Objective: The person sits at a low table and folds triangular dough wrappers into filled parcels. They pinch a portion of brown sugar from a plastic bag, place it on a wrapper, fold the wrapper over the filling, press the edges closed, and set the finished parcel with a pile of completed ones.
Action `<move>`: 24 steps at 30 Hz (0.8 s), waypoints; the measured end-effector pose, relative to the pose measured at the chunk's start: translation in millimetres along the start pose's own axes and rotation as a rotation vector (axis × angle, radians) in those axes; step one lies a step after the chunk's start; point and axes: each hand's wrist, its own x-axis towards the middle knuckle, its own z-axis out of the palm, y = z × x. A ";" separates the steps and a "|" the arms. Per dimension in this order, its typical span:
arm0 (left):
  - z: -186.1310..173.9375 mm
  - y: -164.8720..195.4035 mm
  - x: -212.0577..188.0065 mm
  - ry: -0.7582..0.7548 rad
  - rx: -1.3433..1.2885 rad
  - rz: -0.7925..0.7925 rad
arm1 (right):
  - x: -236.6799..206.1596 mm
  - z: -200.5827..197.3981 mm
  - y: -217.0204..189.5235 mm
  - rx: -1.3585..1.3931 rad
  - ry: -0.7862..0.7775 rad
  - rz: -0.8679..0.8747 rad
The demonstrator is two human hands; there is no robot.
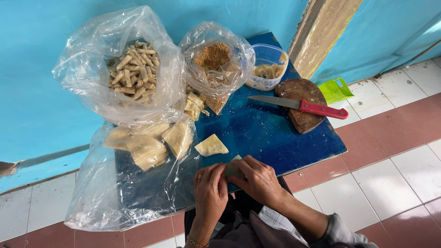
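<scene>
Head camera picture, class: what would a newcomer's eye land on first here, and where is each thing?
First, the big clear bag of pale rolled sticks at the far left of the blue table. Next, the red-handled knife lying across a round wooden board on the right. Nearest the camera, the left hand and right hand close together around a small pale piece.

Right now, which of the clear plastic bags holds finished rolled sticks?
The large open bag at the table's far left corner, full of short tan rolled sticks. The smaller bag beside it holds brown crumbs, and the flat bag nearer the hands covers pale triangular wrappers.
</scene>
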 end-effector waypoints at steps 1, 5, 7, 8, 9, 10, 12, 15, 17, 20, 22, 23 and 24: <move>0.9 -0.9 -0.7 -0.007 -0.010 0.023 | -3.8 -3.5 1.2 0.003 -0.014 -0.034; 2.3 -1.4 -2.4 -0.043 0.175 0.105 | -12.5 -24.9 14.7 -0.051 0.100 0.024; 2.2 1.5 -6.3 -0.038 0.212 0.111 | -11.3 -34.4 22.9 -0.209 0.101 0.064; 1.5 3.2 -8.3 -0.041 0.201 0.102 | -12.5 -34.9 21.8 -0.204 0.084 0.027; 0.2 4.9 -9.8 -0.042 0.191 0.095 | -13.8 -34.9 19.4 -0.199 0.068 -0.010; -0.7 5.9 -10.5 -0.043 0.181 0.088 | -13.5 -34.5 17.6 -0.194 0.053 -0.048; -1.4 8.9 -11.2 -0.015 0.182 0.083 | -7.6 -33.9 17.9 -0.236 0.053 -0.072; -0.4 10.7 -7.2 -0.008 0.183 0.117 | 8.8 -37.1 31.1 -0.241 0.068 -0.095; -0.6 8.6 -1.3 -0.009 0.165 0.143 | 33.2 -45.9 56.3 -0.283 0.157 -0.138; -1.3 6.6 1.9 -0.012 0.102 0.141 | 99.2 -75.2 117.1 -0.486 0.142 0.113; -1.6 5.8 0.2 -0.021 0.063 0.116 | 146.1 -84.7 150.5 -0.539 0.135 -0.010; -2.4 5.8 0.4 -0.021 0.054 0.108 | 165.7 -81.2 160.8 -0.535 0.045 0.018; -2.9 5.2 0.9 -0.018 0.046 0.101 | 185.8 -74.9 169.8 -0.531 -0.042 0.044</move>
